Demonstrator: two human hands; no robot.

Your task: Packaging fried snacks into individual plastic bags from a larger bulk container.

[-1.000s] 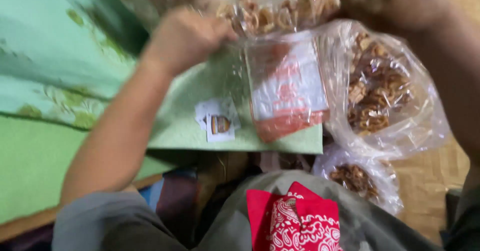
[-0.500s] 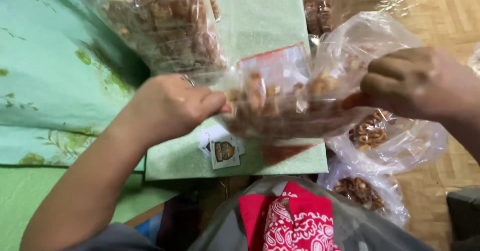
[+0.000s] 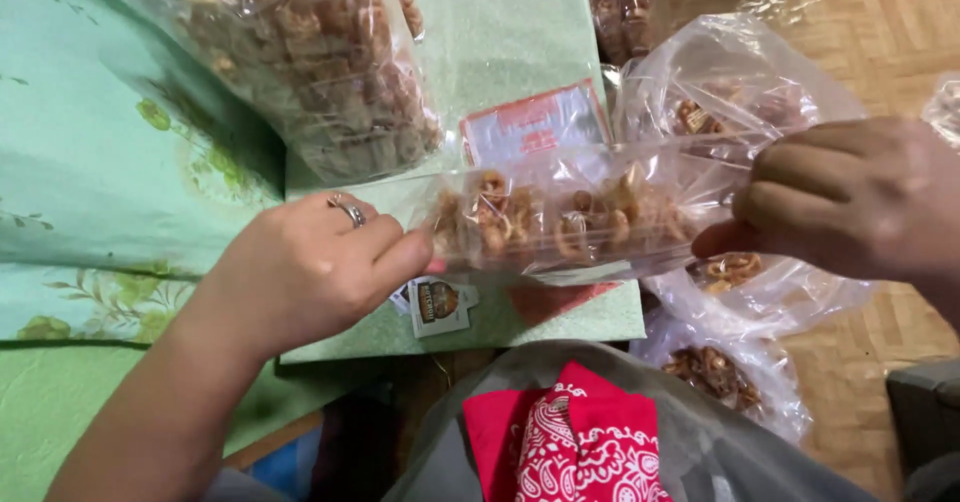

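Both hands pinched tight on a small clear snack bag (image 3: 570,224): left hand (image 3: 310,267) clamps its left end, right hand (image 3: 850,202) its right end. Bag hangs between them, long axis left-to-right, approx level, above the green mat (image 3: 520,42). Behind it, a flat red-and-white label packet (image 3: 530,127). Below, small white sticker w/ brown emblem (image 3: 440,304). Big clear bag of fried snacks (image 3: 310,62) upper left.

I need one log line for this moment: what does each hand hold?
left hand: grips left end of small snack bag | right hand: grips right end | bag: horizontal, above green mat
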